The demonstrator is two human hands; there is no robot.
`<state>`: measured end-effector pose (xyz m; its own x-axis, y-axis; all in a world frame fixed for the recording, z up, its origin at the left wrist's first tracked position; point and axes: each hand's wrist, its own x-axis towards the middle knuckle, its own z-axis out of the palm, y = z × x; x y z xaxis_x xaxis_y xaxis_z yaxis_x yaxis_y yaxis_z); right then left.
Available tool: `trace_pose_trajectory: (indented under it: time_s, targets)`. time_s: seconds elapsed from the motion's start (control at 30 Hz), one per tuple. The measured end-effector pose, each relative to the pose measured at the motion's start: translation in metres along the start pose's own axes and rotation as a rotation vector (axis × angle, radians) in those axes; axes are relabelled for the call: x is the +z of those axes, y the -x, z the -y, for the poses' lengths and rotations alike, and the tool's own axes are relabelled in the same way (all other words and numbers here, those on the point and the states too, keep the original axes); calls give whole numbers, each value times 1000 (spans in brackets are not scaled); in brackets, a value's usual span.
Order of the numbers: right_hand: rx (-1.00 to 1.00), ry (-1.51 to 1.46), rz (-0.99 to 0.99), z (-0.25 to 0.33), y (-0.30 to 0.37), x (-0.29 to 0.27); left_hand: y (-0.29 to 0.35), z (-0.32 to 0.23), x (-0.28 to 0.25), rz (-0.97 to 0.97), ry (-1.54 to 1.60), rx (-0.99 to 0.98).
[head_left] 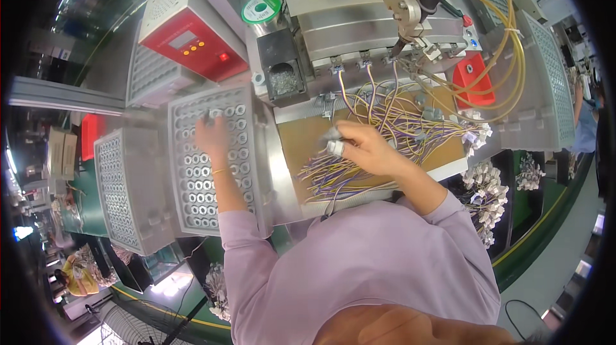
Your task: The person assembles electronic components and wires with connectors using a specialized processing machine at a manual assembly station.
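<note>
My left hand [213, 137] is over a grey tray [263, 181] whose pockets hold rows of small silvery ring-shaped parts [204, 186]. Its fingers are smeared by motion near the tray's upper part, so whether they grip a ring is unclear. Over the brown work board, my right hand [367, 147] has thumb and fingers drawn together in grey-white finger covers. Whatever is in that pinch is too blurred to name. Beside and under it spreads a bundle of yellow, purple and white wires [410, 120]. Three wires run up to small connectors [366, 63] along the metal machine.
A jointed machine head [410, 8] with yellow tubes hangs above the wires. A black bin [282, 75] of small clear pieces, a solder-like spool [262, 9] and a red-and-white box [192, 34] stand at the back left. A red bin [473, 82] sits right; another ring tray [122, 191] left.
</note>
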<state>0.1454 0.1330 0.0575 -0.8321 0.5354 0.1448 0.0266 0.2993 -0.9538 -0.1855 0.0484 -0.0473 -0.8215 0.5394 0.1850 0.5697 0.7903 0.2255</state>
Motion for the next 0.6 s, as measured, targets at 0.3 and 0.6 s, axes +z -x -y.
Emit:
trace_pose_trajectory:
  time_s: [0.3, 0.6]
  targets:
    - [234, -278, -290, -4, 2, 7, 130, -100, -79, 845, 1632, -21]
    - [130, -314, -303, 3, 9, 6, 151, -121, -99, 948, 1698, 56]
